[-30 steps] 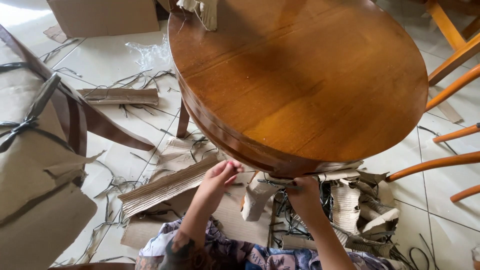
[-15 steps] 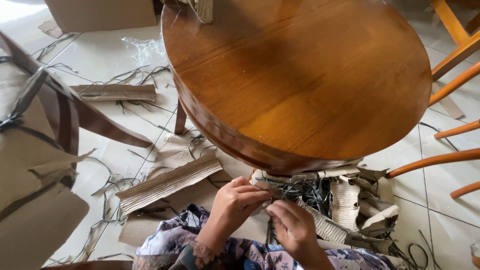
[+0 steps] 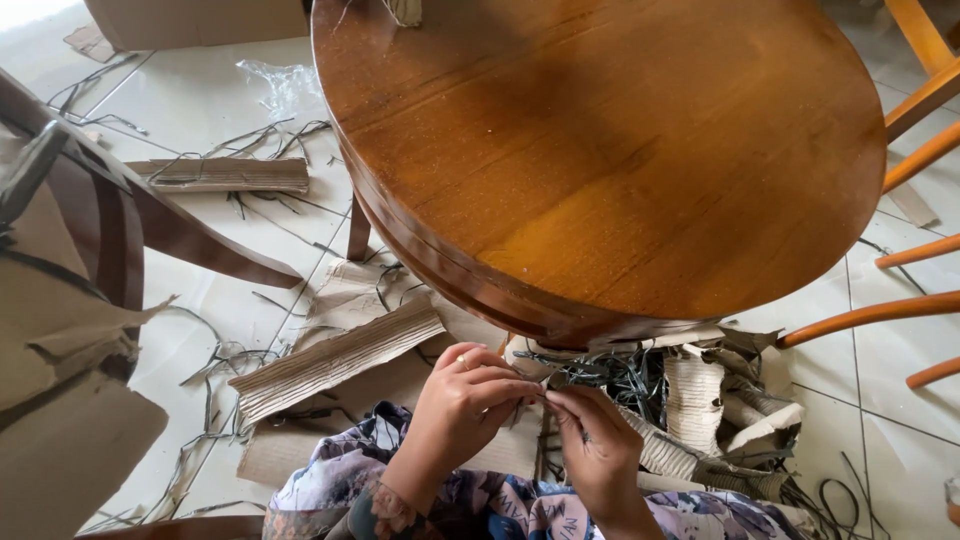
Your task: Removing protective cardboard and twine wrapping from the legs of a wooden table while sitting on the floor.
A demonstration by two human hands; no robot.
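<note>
Pinched between the fingertips of left hand point(image 3: 465, 400) and right hand point(image 3: 590, 440), just under the round wooden table point(image 3: 620, 150) edge: thin dark plastic strap point(image 3: 545, 405), likely light, limp, slippery, best gripped near its end.

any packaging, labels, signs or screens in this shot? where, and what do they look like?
No labels, signs or screens.
Cardboard box: top left on floor, plain brown.
Corrugated strip: floor left of the hands, ribbed, tan.
Clear plastic wrap: crumpled, beside the round wooden table.
</note>
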